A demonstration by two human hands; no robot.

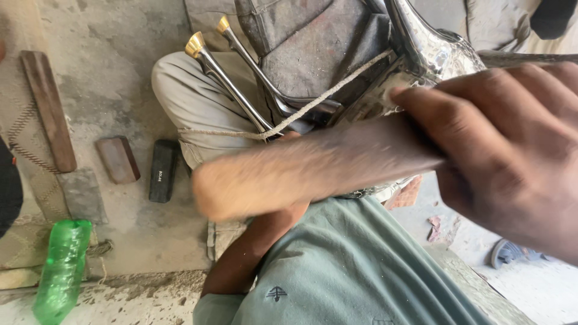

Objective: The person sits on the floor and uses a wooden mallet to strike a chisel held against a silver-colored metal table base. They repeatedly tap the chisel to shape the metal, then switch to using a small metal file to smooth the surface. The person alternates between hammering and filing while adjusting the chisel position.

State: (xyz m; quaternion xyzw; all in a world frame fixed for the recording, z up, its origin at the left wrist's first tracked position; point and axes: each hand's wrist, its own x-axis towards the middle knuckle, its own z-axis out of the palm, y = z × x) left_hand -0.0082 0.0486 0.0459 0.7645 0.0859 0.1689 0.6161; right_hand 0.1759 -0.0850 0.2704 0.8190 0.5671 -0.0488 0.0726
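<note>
- At the far left, at about 9 o'clock, we saw a long wooden strip (48,108) lying on the concrete floor (114,54), and at 7 o'clock a green plastic bottle (62,269) lying on its side.
- Just right of the strip lay a small brown block (118,159) and, beside it, a black block (162,170).
- Toward 12 o'clock, two metal rods with brass tips (232,75) rested over a knee, and a thin rope (319,99) crossed them.
- In the centre our left hand (232,189) was blurred; we could not tell if its fingers were spread or closed, nor what it touched.
- At 3 o'clock our right hand (512,156) was closed around one end of a long blurred piece (373,147).
- At 1 o'clock, just above this hand, a shiny metal vessel (433,51) lay, and the piece pressed against it.
</note>
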